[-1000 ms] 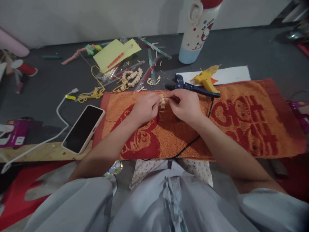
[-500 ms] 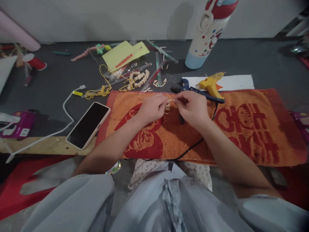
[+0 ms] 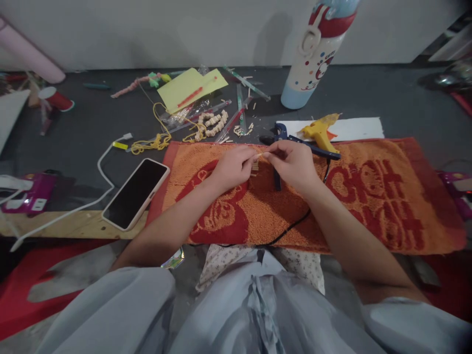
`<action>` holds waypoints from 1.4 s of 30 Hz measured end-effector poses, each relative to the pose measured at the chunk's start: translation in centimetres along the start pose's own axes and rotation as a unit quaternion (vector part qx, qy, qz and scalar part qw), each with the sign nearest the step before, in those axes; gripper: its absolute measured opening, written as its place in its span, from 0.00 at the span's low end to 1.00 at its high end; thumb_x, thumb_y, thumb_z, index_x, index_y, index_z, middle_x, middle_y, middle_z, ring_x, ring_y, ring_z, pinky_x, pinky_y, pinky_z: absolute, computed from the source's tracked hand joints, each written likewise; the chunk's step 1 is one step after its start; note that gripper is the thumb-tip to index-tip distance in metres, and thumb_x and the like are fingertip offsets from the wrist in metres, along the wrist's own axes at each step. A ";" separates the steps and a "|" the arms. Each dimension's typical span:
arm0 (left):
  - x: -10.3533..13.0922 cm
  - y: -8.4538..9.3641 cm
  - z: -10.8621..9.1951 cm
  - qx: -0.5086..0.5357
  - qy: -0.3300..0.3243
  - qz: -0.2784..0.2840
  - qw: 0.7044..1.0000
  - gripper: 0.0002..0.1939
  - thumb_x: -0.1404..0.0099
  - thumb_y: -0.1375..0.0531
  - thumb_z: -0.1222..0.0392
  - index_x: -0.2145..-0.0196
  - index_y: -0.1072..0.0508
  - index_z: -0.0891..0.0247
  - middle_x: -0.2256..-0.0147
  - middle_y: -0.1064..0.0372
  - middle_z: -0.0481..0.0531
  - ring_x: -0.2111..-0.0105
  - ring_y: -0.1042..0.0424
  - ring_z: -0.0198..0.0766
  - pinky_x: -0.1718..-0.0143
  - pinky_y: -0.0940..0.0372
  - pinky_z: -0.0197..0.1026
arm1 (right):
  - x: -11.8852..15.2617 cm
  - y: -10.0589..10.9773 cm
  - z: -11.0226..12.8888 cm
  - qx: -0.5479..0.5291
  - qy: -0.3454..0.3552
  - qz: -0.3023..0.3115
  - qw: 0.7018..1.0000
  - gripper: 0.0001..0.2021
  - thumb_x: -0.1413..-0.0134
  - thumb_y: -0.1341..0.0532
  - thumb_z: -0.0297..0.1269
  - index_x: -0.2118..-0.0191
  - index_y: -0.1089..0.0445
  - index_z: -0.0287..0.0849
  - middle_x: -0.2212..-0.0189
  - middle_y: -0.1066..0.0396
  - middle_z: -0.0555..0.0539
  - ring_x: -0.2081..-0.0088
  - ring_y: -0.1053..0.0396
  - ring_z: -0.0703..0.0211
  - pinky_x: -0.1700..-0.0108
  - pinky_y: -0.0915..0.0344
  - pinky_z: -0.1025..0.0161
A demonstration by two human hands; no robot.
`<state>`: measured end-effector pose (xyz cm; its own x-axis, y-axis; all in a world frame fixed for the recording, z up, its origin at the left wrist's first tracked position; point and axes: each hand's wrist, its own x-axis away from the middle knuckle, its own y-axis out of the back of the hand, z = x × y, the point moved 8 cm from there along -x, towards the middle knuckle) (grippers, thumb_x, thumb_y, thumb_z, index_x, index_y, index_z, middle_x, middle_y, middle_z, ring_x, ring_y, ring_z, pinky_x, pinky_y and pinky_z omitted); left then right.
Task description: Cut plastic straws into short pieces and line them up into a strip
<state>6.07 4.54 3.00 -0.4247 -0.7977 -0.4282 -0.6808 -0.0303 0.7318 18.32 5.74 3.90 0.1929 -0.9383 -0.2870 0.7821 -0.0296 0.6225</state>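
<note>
My left hand [image 3: 233,166] and my right hand [image 3: 297,161] meet over an orange and red towel [image 3: 273,216], thumb and fingertips pinched. Between them runs a thin yellowish strand [image 3: 261,154], one end in each pinch; its exact kind is too small to make out. Just below the fingertips are several short pale wooden pieces [image 3: 254,168]; whether they hang or lie on the towel I cannot tell. Beside my right hand is a dark blue tool [image 3: 317,149], partly covered by that hand, with a yellow glue gun [image 3: 321,132] against it.
Behind the towel lie a coil of strung wooden pieces [image 3: 213,123], yellow cord [image 3: 153,143], clear tubes [image 3: 240,105] and yellow paper [image 3: 184,88]. A bottle [image 3: 309,64] stands at the back. A phone [image 3: 135,194] and white cable [image 3: 105,164] are at left; a black cord [image 3: 293,225] crosses the towel.
The view has shifted slightly. Both hands stay pinched together at nearly the same spot, and more of the blue tool shows below my right hand.
</note>
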 end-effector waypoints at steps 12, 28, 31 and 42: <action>0.0 -0.1 0.3 0.262 0.035 0.011 0.964 0.18 0.34 0.49 0.48 0.71 0.30 0.64 0.78 0.35 0.47 0.78 0.34 0.30 0.74 0.38 0.35 | 0.4 -2.0 -1.5 -0.379 -0.126 0.112 0.910 0.08 0.58 0.33 0.37 0.74 0.29 0.38 0.80 0.33 0.52 0.80 0.40 0.69 0.77 0.42 0.68; 0.3 1.9 3.8 0.048 0.116 -0.092 0.988 0.13 0.35 0.46 0.53 0.69 0.27 0.63 0.74 0.31 0.50 0.72 0.33 0.33 0.69 0.38 0.38 | 0.1 -1.6 -2.5 -0.385 -0.148 0.081 0.907 0.08 0.59 0.32 0.36 0.73 0.28 0.38 0.81 0.32 0.52 0.80 0.39 0.70 0.77 0.41 0.69; 0.5 2.9 4.2 -0.073 0.110 -0.115 0.985 0.10 0.35 0.46 0.56 0.65 0.26 0.61 0.72 0.31 0.51 0.70 0.33 0.35 0.65 0.38 0.39 | 0.1 -1.6 -2.3 -0.340 -0.134 0.085 0.927 0.06 0.56 0.34 0.35 0.72 0.28 0.38 0.81 0.32 0.52 0.80 0.39 0.70 0.76 0.40 0.68; 0.6 1.9 -0.9 -0.116 -0.064 -0.048 0.990 0.12 0.35 0.46 0.59 0.56 0.29 0.60 0.64 0.34 0.52 0.62 0.33 0.37 0.59 0.36 0.42 | 0.3 -2.2 -1.2 -0.291 -0.109 0.111 0.944 0.08 0.54 0.35 0.38 0.71 0.29 0.36 0.80 0.34 0.52 0.79 0.39 0.68 0.75 0.41 0.66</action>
<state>5.10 3.40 4.59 -0.4466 -0.7016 -0.5553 -0.5731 -0.2523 0.7797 17.36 5.99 1.57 0.3139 -0.9495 0.0001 0.9419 0.3114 0.1257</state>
